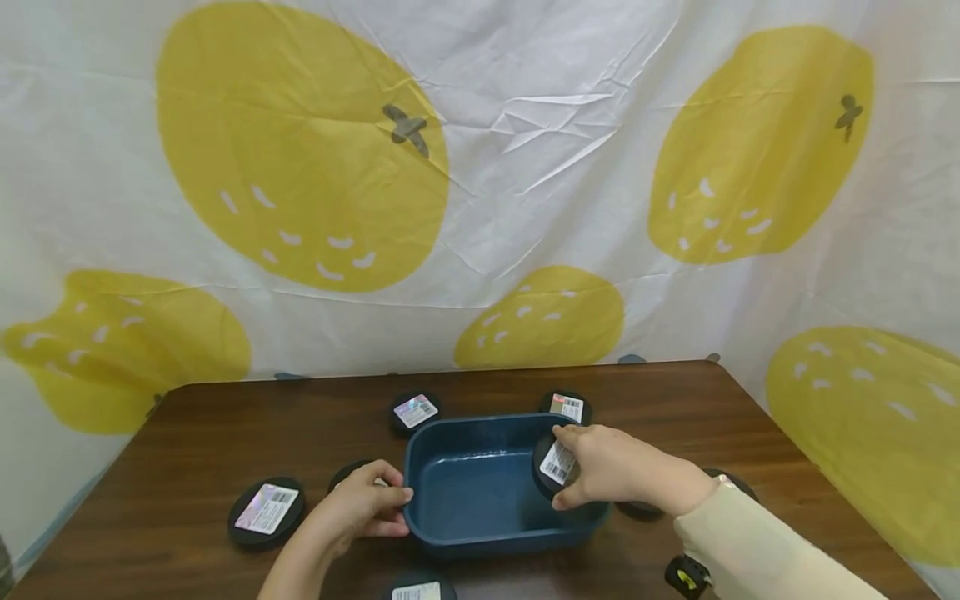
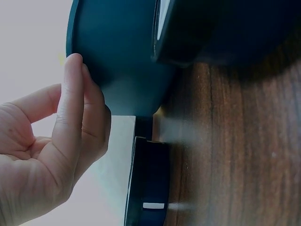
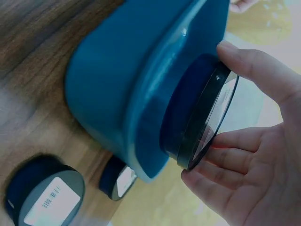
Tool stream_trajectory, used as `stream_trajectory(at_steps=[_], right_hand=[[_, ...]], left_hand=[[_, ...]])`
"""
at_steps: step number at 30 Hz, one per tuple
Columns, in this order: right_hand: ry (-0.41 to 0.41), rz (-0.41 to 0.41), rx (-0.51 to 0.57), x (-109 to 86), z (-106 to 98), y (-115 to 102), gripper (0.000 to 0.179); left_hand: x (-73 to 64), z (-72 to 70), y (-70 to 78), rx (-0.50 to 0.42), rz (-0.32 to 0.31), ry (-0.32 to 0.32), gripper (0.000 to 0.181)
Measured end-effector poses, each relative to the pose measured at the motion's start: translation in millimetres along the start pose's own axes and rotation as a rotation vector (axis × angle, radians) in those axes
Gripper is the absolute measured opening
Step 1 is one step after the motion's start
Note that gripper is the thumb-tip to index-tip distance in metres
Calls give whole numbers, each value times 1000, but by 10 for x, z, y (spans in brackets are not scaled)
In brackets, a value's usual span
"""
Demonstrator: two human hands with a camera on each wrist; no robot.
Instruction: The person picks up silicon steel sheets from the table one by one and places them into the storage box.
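Near tub rim point(image 1: 498, 542), pinched disc point(image 1: 556, 463)

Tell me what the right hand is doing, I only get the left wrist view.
Observer: The right hand grips a round black container at the right end of the blue basin.
Operator: Does anything else show inside the basin?
Observer: No, besides that container, nothing shows inside it from the head view.
Operator: And just beyond its far right corner?
Observer: A second black container, with a white label on it.
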State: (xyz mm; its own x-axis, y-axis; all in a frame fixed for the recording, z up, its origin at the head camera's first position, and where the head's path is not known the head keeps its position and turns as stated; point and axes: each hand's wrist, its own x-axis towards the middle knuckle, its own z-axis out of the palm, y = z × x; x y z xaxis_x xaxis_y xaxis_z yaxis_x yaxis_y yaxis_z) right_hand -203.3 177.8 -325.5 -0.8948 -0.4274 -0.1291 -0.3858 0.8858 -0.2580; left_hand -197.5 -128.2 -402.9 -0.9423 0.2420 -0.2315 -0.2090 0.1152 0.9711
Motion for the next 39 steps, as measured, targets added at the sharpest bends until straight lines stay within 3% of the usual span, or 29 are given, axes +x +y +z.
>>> stream_trajectory(at_steps=[12, 20, 32, 39], right_hand=[[-25, 15, -25, 103, 187, 72, 89], [-32, -38, -52, 145, 323, 56, 87], [41, -137, -129, 164, 452, 113, 79], [14, -149, -130, 189, 503, 125, 76]], left_hand=[[3, 8, -1, -11, 9, 7, 17], [-8, -10, 0, -22, 18, -25, 17], [-9, -2, 8, -24, 18, -20, 16], [-1, -6, 7, -29, 11, -19, 16]])
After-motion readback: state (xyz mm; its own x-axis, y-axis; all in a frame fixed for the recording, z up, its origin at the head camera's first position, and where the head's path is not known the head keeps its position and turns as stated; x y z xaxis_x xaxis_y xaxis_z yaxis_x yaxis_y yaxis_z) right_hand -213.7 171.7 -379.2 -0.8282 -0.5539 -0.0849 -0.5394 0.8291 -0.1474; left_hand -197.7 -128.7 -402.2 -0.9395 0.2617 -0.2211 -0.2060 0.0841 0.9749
